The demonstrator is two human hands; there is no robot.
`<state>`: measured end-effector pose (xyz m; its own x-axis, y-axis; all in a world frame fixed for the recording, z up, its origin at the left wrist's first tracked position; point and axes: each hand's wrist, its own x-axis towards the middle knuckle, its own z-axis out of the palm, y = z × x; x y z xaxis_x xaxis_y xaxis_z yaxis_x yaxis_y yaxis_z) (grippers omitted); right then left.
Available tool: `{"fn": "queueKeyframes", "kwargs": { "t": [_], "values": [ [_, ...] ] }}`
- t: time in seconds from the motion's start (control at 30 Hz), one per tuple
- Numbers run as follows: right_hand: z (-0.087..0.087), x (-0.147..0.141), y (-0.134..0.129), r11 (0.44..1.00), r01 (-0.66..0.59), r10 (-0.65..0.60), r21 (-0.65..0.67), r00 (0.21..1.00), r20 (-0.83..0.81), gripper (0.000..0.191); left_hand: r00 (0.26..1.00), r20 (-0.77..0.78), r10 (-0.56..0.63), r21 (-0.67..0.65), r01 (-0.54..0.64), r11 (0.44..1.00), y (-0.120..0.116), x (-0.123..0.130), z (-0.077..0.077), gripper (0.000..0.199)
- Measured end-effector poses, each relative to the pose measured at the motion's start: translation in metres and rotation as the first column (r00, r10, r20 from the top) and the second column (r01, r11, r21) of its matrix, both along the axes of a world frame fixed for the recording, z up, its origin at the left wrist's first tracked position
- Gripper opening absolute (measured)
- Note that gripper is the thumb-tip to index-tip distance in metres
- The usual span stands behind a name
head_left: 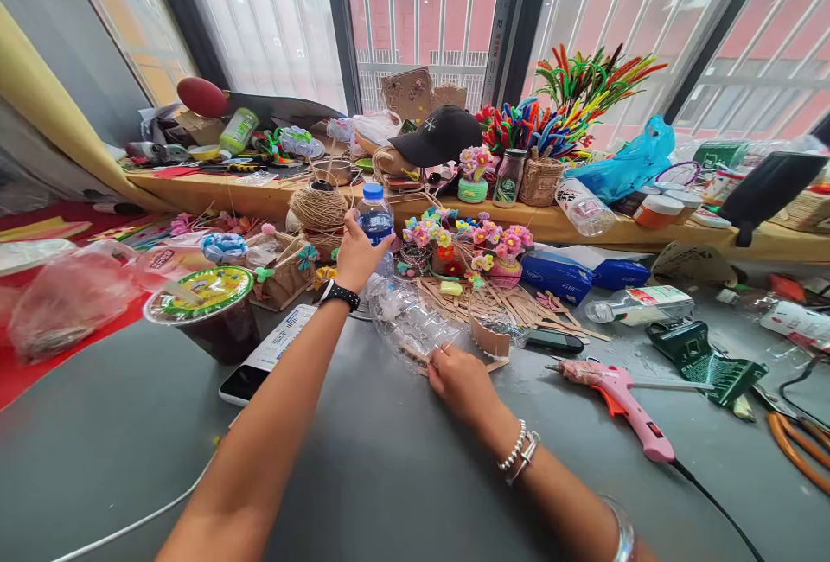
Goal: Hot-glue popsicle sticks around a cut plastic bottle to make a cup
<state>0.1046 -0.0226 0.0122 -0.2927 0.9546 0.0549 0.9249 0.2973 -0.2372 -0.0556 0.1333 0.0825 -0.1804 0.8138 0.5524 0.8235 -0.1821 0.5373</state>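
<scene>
My left hand (356,258), with a black watch on the wrist, reaches up to a blue-capped water bottle (376,220); its fingers and thumb are around the bottle's left and front side. Lower and to the right, my right hand (457,379) has its fingers pressed together at the edge of a clear plastic bottle (418,320) lying on its side. A narrow strip of cardboard shows beside those fingertips. A curved cardboard piece (491,341) is just right of that hand. Behind it, flat wooden sticks (512,303) lie in a loose heap.
A drink cup (220,328) and a phone (269,359) are at the left. A pink glue gun (622,398) with its cord lies on the grey table (415,493) at the right, near orange-handled scissors (794,450). Craft flowers, twine and a cap (441,137) stand behind.
</scene>
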Motion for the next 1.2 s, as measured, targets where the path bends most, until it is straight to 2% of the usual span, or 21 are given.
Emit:
{"fn": "queueKeyframes", "kwargs": {
  "t": [0.2,0.57,0.67,0.9,1.07,1.2],
  "values": [
    [0.0007,0.0015,0.0010,0.997,0.076,-0.076,0.003,0.996,-0.055,0.022,1.000,-0.006,0.007,0.002,-0.007,1.000,0.0053,0.0033,-0.0027,0.072],
    [-0.0017,0.0021,0.0033,0.986,0.163,-0.164,-0.014,0.982,-0.090,0.022,1.000,0.007,0.010,0.031,-0.010,0.999,-0.0001,0.0043,-0.0013,0.070],
    [-0.0016,0.0031,0.0028,0.989,0.150,-0.151,-0.019,0.986,-0.068,0.026,1.000,0.015,0.006,0.032,-0.006,0.999,0.0032,0.0036,-0.0039,0.073],
    [0.0005,0.0060,-0.0006,0.999,0.034,-0.033,-0.043,0.999,0.032,0.032,1.000,0.022,0.004,0.038,-0.005,0.999,0.0076,0.0064,-0.0055,0.076],
    [0.0011,0.0067,-0.0010,0.998,0.009,-0.004,-0.056,0.995,0.103,0.041,0.997,0.059,-0.057,0.076,0.053,0.996,0.0083,0.0050,-0.0061,0.080],
    [0.0010,0.0063,-0.0007,0.998,-0.006,0.014,-0.061,0.991,0.133,0.040,0.994,0.054,-0.092,0.113,0.086,0.990,0.0084,0.0042,-0.0068,0.084]
  ]
}}
